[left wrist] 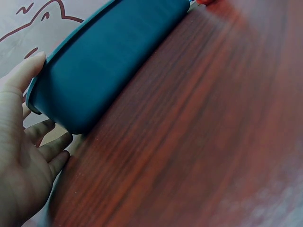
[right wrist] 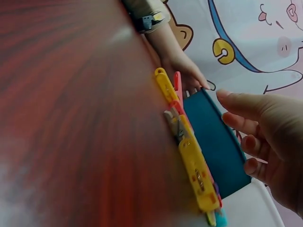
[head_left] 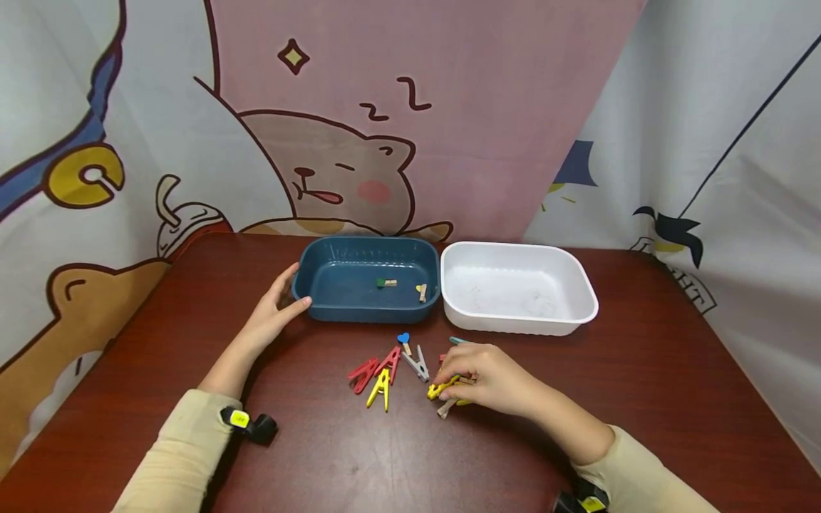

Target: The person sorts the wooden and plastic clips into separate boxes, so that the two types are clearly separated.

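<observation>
My left hand (head_left: 269, 313) rests against the left end of the dark blue basin (head_left: 365, 313), thumb at the front corner and fingers spread along the side. In the basin lie a wooden clothespin with a green decoration (head_left: 387, 283) and one with yellow (head_left: 422, 293). My right hand (head_left: 490, 377) hovers over several clothespins, nearest a yellow clothespin (head_left: 441, 389) and a wooden one (head_left: 446, 408). In the right wrist view, a gap shows between the fingers (right wrist: 255, 146) and the yellow clothespin (right wrist: 196, 172). Its hand holds nothing there.
Left of my right hand lie red clothespins (head_left: 363, 375), a yellow one (head_left: 380, 390), a grey one (head_left: 417, 364) and a small blue-heart one (head_left: 404, 342). A white basin (head_left: 519, 324) stands right beside the blue one. Behind the table (head_left: 321, 456) hangs a cartoon-printed cloth (head_left: 481, 128).
</observation>
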The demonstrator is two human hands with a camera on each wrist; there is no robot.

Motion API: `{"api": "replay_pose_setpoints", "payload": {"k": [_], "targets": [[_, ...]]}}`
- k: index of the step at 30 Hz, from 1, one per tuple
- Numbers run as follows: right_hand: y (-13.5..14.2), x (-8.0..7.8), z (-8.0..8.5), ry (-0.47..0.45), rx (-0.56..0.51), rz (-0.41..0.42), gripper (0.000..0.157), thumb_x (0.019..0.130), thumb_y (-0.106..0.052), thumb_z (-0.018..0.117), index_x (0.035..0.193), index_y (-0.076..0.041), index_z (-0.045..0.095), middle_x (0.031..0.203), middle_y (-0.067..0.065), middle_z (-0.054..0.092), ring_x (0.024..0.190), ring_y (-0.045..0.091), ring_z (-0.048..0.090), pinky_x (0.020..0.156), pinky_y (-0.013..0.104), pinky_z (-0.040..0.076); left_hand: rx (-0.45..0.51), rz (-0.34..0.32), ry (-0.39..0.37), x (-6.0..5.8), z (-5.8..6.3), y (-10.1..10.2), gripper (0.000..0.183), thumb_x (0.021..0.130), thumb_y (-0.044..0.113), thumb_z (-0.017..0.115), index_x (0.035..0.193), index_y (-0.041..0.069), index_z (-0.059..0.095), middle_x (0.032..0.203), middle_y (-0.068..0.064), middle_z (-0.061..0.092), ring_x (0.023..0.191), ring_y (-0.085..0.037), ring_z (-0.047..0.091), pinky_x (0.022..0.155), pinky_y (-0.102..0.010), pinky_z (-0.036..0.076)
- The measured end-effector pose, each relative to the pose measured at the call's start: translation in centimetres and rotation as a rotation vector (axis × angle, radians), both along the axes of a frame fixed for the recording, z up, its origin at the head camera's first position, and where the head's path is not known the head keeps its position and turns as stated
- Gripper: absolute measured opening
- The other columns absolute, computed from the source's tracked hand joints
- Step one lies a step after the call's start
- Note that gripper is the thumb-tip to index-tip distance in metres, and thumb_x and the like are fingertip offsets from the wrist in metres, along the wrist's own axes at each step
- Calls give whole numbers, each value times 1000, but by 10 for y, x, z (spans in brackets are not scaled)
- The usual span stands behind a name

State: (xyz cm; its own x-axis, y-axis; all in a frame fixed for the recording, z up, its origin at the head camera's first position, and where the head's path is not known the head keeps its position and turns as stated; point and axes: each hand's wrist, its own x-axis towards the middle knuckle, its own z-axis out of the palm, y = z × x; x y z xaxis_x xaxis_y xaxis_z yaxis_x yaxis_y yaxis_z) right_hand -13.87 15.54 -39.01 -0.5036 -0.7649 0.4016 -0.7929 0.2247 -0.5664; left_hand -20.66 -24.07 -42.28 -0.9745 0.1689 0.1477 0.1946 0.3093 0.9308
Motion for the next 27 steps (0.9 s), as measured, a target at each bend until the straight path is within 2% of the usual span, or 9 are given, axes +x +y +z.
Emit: {"api": "replay_pose_setpoints", "payload": {"k": [2, 4, 10, 17, 27], "targets": [[3, 0, -3, 9, 9, 10, 16, 76, -11, 81, 91, -14, 75, 92, -10, 67, 100, 23, 63, 86, 28, 48, -1, -1, -2, -1, 0, -1, 74, 95, 15, 61, 154, 15, 16, 153, -16, 26, 136, -35, 29, 107, -56, 23], [6, 1, -5, 19, 18, 13, 16, 76, -11, 81, 90, -14, 75, 92, -10, 67, 103, 25, 63, 90, 30, 46, 1, 0, -3, -2, -1, -1, 74, 95, 15, 61, 154, 16, 17, 153, -15, 26, 136, -34, 29, 107, -55, 23], [12, 1, -11, 16, 67, -9, 17, 76, -14, 82, 91, -16, 75, 93, -12, 67, 96, 15, 62, 82, 28, 48, 9, -3, -11, -3, -3, -1, 74, 95, 15, 61, 154, 16, 17, 154, -14, 25, 136, -33, 28, 107, -55, 22], [16, 2, -17, 35, 108, -22, 17, 76, -18, 82, 91, -18, 74, 90, -13, 63, 83, 4, 57, 69, 18, 44, 7, -4, -17, -3, -3, -1, 74, 95, 16, 61, 154, 17, 17, 155, -13, 21, 139, -32, 23, 109, -53, 21], [18, 4, -23, 92, 158, -53, 19, 74, -20, 83, 91, -19, 74, 94, -13, 64, 90, 4, 59, 76, 21, 46, 7, 0, -11, -3, -3, -1, 75, 94, 19, 62, 154, 17, 18, 154, -14, 24, 138, -32, 26, 108, -53, 22]]}}
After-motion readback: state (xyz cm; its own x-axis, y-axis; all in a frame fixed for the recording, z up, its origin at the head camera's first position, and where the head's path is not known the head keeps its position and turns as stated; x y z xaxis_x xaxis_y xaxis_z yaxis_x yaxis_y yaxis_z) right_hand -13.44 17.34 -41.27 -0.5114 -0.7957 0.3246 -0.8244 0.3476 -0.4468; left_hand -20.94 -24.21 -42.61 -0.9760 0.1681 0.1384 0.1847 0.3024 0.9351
